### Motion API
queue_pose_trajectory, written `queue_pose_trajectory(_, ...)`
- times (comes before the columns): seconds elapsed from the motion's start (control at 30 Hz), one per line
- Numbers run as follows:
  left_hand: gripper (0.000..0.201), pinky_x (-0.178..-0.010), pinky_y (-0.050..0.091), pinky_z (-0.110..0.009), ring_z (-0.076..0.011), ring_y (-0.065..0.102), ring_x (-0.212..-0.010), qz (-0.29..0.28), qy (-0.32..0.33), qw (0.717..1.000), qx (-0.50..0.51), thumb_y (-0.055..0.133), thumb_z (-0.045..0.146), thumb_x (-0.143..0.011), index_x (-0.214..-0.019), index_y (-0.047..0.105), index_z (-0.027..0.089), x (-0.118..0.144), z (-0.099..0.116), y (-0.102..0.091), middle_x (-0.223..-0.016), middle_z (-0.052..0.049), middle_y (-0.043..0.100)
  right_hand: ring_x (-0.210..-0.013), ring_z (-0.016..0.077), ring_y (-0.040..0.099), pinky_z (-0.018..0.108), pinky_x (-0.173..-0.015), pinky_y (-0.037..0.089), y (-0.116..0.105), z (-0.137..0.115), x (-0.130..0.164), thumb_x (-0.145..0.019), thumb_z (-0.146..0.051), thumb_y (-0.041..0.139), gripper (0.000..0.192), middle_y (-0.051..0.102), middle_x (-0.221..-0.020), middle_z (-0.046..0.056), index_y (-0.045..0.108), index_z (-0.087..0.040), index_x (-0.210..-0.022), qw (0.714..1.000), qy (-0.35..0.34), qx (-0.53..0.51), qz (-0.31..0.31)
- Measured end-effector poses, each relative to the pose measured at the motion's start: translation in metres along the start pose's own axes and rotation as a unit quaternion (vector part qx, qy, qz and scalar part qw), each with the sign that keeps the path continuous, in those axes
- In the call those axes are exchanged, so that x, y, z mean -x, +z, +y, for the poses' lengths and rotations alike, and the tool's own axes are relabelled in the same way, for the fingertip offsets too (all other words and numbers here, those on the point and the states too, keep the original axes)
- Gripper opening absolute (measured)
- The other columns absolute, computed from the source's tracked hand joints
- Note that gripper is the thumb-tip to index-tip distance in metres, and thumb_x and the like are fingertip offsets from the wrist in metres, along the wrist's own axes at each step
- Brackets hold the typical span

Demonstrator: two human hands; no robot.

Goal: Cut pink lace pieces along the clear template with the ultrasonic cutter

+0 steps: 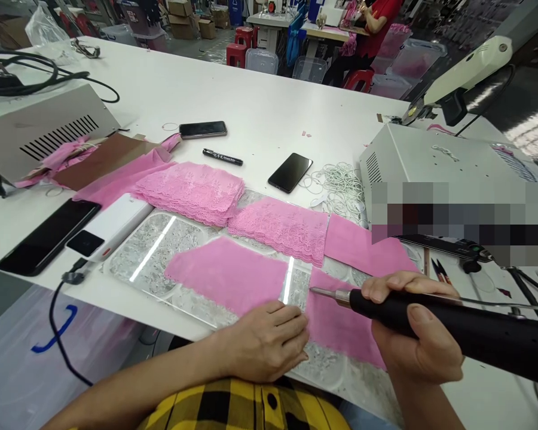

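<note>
My right hand grips a black hot-knife tool whose thin metal tip points left, just above pink fabric. My left hand lies flat, fingers together, pressing the near edge of a pink fabric piece spread on a scratched glass plate. A second pink piece lies under the tool tip. Two stacks of pink lace sit just beyond the plate.
Two black phones, a black marker, a white power bank, another phone and white elastic loops lie on the white table. Grey machine boxes stand at both sides. A person in red sits far back.
</note>
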State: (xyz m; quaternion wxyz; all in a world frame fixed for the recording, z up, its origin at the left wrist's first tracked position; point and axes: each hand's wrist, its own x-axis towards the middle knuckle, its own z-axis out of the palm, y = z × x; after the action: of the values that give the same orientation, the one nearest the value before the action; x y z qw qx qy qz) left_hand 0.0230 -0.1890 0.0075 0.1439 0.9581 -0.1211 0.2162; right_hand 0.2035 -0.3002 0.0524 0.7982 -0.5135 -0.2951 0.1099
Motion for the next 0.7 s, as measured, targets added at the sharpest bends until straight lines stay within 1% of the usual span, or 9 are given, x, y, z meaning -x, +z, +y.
queue_pose_trajectory(0.07,0.021,-0.082,0.050,-0.030,-0.0198,0.063,-0.097,0.001,0.000,1.000,-0.001,0.055,0.027,-0.096,-0.102,0.066,0.010,0.000,0.000,0.000,-0.102,-0.014,0.069,-0.051,0.0126,0.055,0.036,-0.051,0.051,-0.001,-0.003,0.001,-0.068,-0.027,0.065,0.013,0.058,-0.075,-0.002,0.062,-0.021,-0.080,1.000,0.010,-0.012,0.004)
queue_pose_trajectory(0.17,0.021,-0.082,0.051,-0.030,-0.0197,0.063,-0.097,0.001,0.000,1.000,-0.001,0.054,0.027,-0.097,-0.102,0.066,0.010,0.000,0.000,0.000,-0.103,-0.014,0.069,-0.050,0.0120,0.052,0.034,-0.049,0.050,-0.004,-0.006,0.005,-0.069,-0.029,0.065,0.014,0.057,-0.073,-0.002,0.061,-0.021,-0.080,0.999,0.022,-0.021,-0.011)
queue_pose_trajectory(0.33,0.021,-0.082,0.051,-0.030,-0.0197,0.064,-0.097,0.001,-0.001,1.000,-0.004,0.055,0.027,-0.096,-0.103,0.065,0.010,0.000,0.001,0.000,-0.103,-0.014,0.069,-0.054,0.0122,0.055,0.034,-0.051,0.051,-0.004,-0.005,0.013,-0.073,-0.027,0.063,0.013,0.057,-0.076,0.000,0.061,-0.020,-0.083,0.999,0.035,-0.028,-0.030)
queue_pose_trajectory(0.47,0.021,-0.082,0.051,-0.030,-0.0197,0.063,-0.099,-0.007,-0.004,1.000,-0.010,0.056,0.027,-0.096,-0.106,0.064,0.010,0.001,0.001,0.001,-0.106,-0.014,0.069,-0.054,0.0116,0.055,0.032,-0.051,0.051,-0.005,-0.004,0.013,-0.074,-0.027,0.063,0.013,0.057,-0.076,-0.001,0.062,-0.020,-0.084,0.998,0.035,-0.036,-0.045)
queue_pose_trajectory(0.63,0.022,-0.083,0.052,-0.029,-0.0191,0.064,-0.099,-0.004,-0.006,1.000,-0.007,0.055,0.027,-0.096,-0.108,0.064,0.011,0.000,0.001,-0.001,-0.105,-0.014,0.070,-0.057,0.0120,0.057,0.033,-0.054,0.053,-0.004,-0.003,0.014,-0.078,-0.025,0.063,0.009,0.057,-0.078,-0.001,0.061,-0.021,-0.085,0.996,0.028,-0.037,-0.076)
queue_pose_trajectory(0.7,0.020,-0.086,0.053,-0.030,-0.0190,0.064,-0.101,-0.003,-0.009,1.000,-0.005,0.054,0.026,-0.097,-0.108,0.064,0.012,-0.001,0.001,-0.002,-0.106,-0.013,0.070,-0.057,0.0121,0.057,0.033,-0.054,0.052,-0.003,-0.003,0.014,-0.078,-0.025,0.061,0.010,0.057,-0.079,-0.001,0.061,-0.021,-0.087,0.996,0.024,-0.039,-0.072)
